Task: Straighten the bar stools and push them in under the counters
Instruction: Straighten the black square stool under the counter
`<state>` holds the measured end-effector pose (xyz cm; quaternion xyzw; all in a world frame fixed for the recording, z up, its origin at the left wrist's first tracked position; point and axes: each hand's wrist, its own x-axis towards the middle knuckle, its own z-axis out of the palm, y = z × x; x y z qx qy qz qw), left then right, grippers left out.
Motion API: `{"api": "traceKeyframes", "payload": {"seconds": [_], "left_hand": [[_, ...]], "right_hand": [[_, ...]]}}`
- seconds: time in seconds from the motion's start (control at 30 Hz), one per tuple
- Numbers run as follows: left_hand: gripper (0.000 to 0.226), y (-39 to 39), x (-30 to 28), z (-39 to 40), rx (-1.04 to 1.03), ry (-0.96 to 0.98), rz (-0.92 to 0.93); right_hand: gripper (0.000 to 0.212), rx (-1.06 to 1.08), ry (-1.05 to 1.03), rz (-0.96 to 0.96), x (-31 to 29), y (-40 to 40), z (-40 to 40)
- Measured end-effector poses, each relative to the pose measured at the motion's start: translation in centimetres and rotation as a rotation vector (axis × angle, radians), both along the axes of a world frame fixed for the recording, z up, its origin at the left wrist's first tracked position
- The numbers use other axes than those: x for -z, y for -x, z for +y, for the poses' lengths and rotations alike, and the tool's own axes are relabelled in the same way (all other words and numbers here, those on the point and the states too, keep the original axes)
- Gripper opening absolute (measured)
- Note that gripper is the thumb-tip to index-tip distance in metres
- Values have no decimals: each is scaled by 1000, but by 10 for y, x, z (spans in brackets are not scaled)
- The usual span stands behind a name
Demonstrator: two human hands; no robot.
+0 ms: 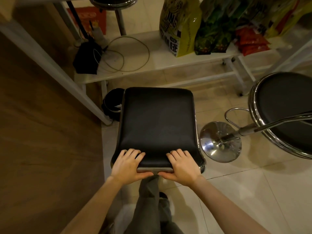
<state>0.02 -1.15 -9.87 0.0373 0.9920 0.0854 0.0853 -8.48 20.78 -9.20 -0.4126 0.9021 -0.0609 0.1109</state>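
A bar stool with a square black padded seat (158,122) stands right in front of me on the tiled floor. My left hand (127,164) grips the near left edge of that seat, fingers on top and thumb under the chrome rim. My right hand (183,166) grips the near right edge the same way. A second stool with a round black seat (285,114) and a chrome base (220,141) stands at the right, tilted. A third round stool (114,1) is tucked under the counter at the top.
A wooden counter (42,124) with a white frame leg (70,78) fills the left. A low white shelf (168,63) ahead carries bags, cables and a black pouch. A small black bin (112,102) stands just left of the square stool. My leg is below the seat.
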Motion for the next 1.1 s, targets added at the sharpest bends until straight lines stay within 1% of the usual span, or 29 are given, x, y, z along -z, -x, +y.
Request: {"api": "traceKeyframes", "payload": {"seconds": [0.23,0.37,0.57,0.63,0.77,0.9,1.0,1.1], "left_hand": [[85,18,3,-17,13,22,13],[85,39,1,-20,-5,10,61],[88,78,-15,-20,-15,26,124],[89,85,-15,-23,-19,39,94],[89,81,3,-29,-18,10,34],[86,87,9,-29,-33,26,53],[88,93,6,-21,-51,16,51],[88,102,5,-17,-73,-4,48]], "right_hand": [[79,-6,20,57,5,14,-15],[80,-25,39,101,4,40,-20],[82,-35,-2,209,-5,82,-24],[84,-34,-23,197,-4,88,-27],[79,-39,31,155,11,81,-31],[80,-14,34,155,14,90,-31],[81,-41,25,152,13,101,-26],[77,-74,2,172,14,113,-24]]}}
